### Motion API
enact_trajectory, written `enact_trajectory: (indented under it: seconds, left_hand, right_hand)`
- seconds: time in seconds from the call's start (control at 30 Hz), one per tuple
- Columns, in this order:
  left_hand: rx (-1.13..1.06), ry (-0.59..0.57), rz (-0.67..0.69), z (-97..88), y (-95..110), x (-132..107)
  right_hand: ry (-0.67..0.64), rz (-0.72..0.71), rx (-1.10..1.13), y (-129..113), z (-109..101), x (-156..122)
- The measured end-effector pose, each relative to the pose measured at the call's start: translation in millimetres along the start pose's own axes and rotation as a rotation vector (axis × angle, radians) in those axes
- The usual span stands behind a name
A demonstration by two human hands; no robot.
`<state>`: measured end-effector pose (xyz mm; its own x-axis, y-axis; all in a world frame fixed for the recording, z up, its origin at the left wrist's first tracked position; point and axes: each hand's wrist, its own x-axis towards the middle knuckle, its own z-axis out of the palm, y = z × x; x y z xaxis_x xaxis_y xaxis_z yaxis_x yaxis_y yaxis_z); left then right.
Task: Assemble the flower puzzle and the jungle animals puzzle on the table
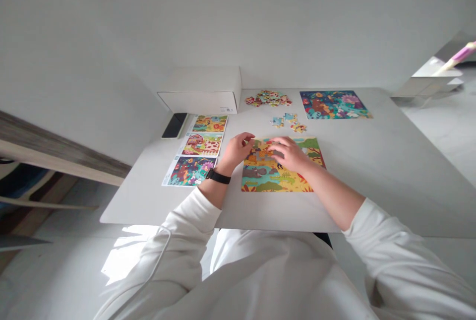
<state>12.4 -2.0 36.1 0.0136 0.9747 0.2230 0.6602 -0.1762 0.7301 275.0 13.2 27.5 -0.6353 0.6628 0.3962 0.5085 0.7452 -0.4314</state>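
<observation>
A colourful animal jigsaw puzzle [275,181] lies flat on the table in front of me, showing a hippo, crocodiles and a tree. At its upper left edge is my left hand [238,151], fingers curved and apart, with a black band on the wrist. My right hand [290,156] rests over the puzzle's upper middle, fingers bent and spread, touching or just above the surface. I make out no piece in either hand. Part of the picture is hidden beneath the fingers. Just beyond the puzzle lie several loose puzzle pieces [278,121], blue and yellow.
A pile of red and green pieces [268,97] sits farther back. To its right is a dark blue puzzle [334,105]. On the left lie a sheet with three pictures [202,144] and a phone [174,125]. A white box [199,101] stands against the wall.
</observation>
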Motion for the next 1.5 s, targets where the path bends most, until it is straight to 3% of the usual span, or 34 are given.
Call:
enact_trajectory:
  seconds: [0.17,0.37,1.5]
  left_hand:
    - [0.155,-0.012,0.111,0.3,-9.4,2.2]
    - [0.277,-0.086,0.071,3.9,-13.0,1.4]
    - [0.382,-0.154,0.041,-0.1,-2.9,-2.7]
  right_hand:
    - [-0.039,-0.008,0.012,4.0,3.4,0.7]
    - [-0.057,-0.007,0.018,5.5,6.5,1.2]
    - [-0.122,-0.079,-0.041,7.3,10.5,3.1]
